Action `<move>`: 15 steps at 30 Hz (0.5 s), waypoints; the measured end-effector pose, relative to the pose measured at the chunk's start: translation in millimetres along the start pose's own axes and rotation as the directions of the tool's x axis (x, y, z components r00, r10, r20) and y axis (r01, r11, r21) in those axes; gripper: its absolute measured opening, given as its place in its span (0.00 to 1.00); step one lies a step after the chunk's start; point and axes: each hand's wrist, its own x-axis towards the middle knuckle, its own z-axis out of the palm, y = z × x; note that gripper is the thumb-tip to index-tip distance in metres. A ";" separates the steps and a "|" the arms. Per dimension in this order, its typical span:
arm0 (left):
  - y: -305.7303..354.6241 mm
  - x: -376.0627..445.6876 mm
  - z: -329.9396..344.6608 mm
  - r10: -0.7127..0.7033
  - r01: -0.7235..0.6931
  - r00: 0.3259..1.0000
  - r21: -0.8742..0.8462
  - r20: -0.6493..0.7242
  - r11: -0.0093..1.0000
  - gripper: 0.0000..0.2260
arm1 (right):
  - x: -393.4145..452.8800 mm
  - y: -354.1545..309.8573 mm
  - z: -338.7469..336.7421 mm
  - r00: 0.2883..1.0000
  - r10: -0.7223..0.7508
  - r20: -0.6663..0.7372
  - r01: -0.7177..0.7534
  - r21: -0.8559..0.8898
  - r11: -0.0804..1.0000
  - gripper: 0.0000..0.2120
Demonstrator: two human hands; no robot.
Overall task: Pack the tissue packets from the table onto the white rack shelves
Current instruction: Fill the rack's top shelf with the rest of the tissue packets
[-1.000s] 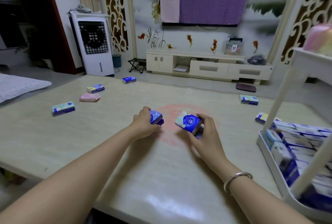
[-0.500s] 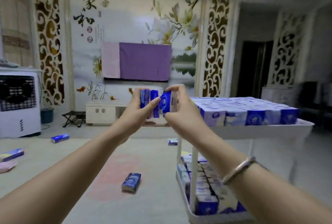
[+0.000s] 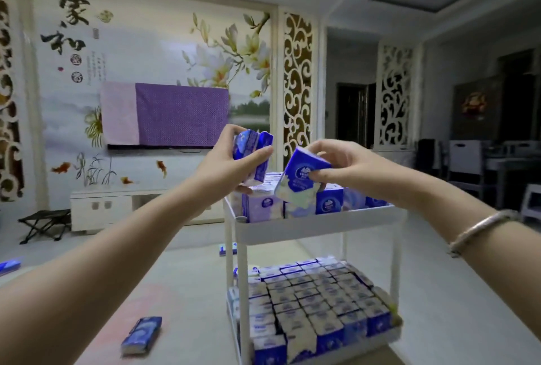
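Two hands up in front of the rack [image 3: 316,225], each with tissue packs to put away.

Left hand [image 3: 231,165] wrapped round a small stack of packs [image 3: 254,157], fingers behind and thumb across the front. Held upright and squeezed together, likely so the stack stays in one block and can drop in as one.

Right hand [image 3: 345,165] pinching one pack [image 3: 301,177] from above, fingers curled over its top edge. Pack tipped, low corner aimed down at the top shelf, just over the packs already there. Held from the top, probably so the fingers stay out of the way going into a tight gap.

Top shelf at about 6 o'clock from the hands, with packs [image 3: 328,203] standing side by side behind its rim. Hard to tell how much room is left at the back.

Bottom shelf packs [image 3: 316,297] set in neat rows, packed close, seemingly to fit as many as can go. Looks nearly full.

More to do: one loose pack [image 3: 143,334] flat on the desk [image 3: 190,291] at 8 o'clock from the rack. Another small pack [image 3: 227,249] past the rack's left post, at 9 o'clock. A bit of blue at the far left edge, too cut off to name.

Next, a guess: right pack goes in first, then the left stack beside it. Needs a gentle push, or the standing packs may tip.
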 end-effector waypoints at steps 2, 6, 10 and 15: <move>-1.4 -0.3 -3.9 0.006 -0.006 1.000 0.023 -0.011 1.000 0.16 | 8.0 0.1 8.7 0.996 -0.005 0.089 0.007 -0.020 1.000 0.09; -3.5 -3.2 -10.3 -0.021 0.021 1.000 0.017 -0.002 1.000 0.16 | 21.1 -3.9 23.0 0.990 -0.087 0.113 0.102 -0.140 0.985 0.09; 1.7 0.9 -7.5 0.011 -0.011 1.000 0.100 -0.004 0.995 0.17 | 19.3 1.0 2.9 0.993 -0.055 0.107 0.069 -0.133 0.989 0.10; 15.8 9.5 12.4 0.073 -0.084 0.995 0.184 0.062 0.979 0.20 | 7.6 22.2 -32.1 0.997 0.054 0.060 -0.043 -0.167 0.985 0.10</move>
